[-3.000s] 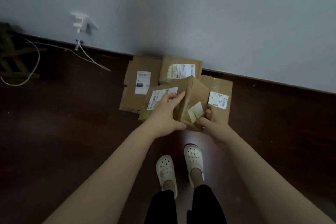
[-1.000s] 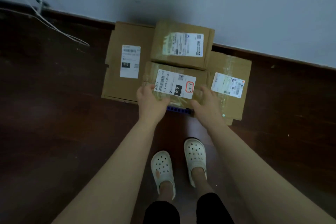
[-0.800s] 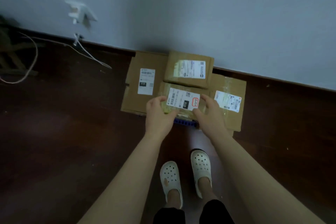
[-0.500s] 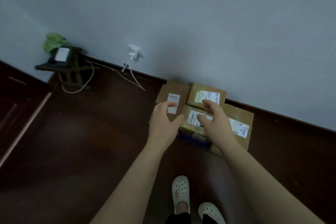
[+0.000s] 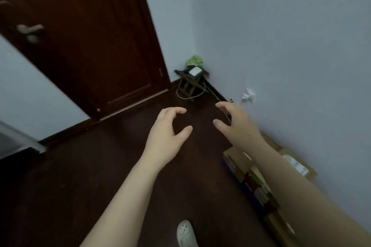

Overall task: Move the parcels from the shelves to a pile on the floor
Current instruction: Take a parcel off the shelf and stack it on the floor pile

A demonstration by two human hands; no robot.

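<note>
The pile of brown cardboard parcels [image 5: 239, 158] lies on the dark floor along the wall at the lower right, partly hidden behind my right forearm. One parcel's white label [image 5: 297, 165] shows beyond the arm. My left hand [image 5: 166, 132] hangs in the air over the floor, fingers loosely curled, holding nothing. My right hand [image 5: 235, 122] floats beside it, also loosely curled and holding nothing. Both hands are up and to the left of the pile, not touching it.
A dark wooden door [image 5: 80, 36] with a handle [image 5: 30, 31] fills the upper left. A small wooden stool [image 5: 190, 83] with a white device and green leaves stands in the corner. A wall plug [image 5: 248, 95] with a cable sits nearby. My white shoe [image 5: 185, 233] shows below.
Both hands have let go of the labelled parcel and lifted off the pile. The view has swung left toward the door, so the pile now sits at the lower right.
</note>
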